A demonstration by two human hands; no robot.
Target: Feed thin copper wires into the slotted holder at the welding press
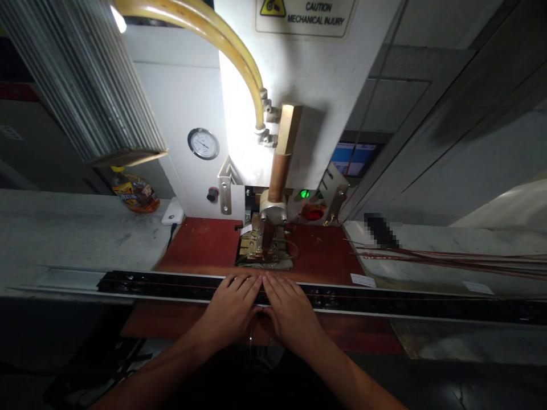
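A long metal channel (85, 279) lined with a black strip (171, 286) lies across the front of a machine. A thin copper wire (199, 285) runs along the strip. My left hand (236, 302) grips the channel near its middle, fingers over the strip and thumb at the near edge. Beside it, my right hand (289, 304) holds the channel the same way, its fingertips almost meeting the left ones. The undersides of both hands are hidden. Just beyond the fingertips stands a brass clamp block (258, 245) below a vertical copper electrode (278, 176).
A red machine table (192, 245) lies under the channel. Several loose copper rods (448, 256) extend from the right. A drink bottle (134, 191) and a small white box (173, 212) stand at left. Yellow hoses (231, 45) and a ribbed metal piece (98, 85) hang above.
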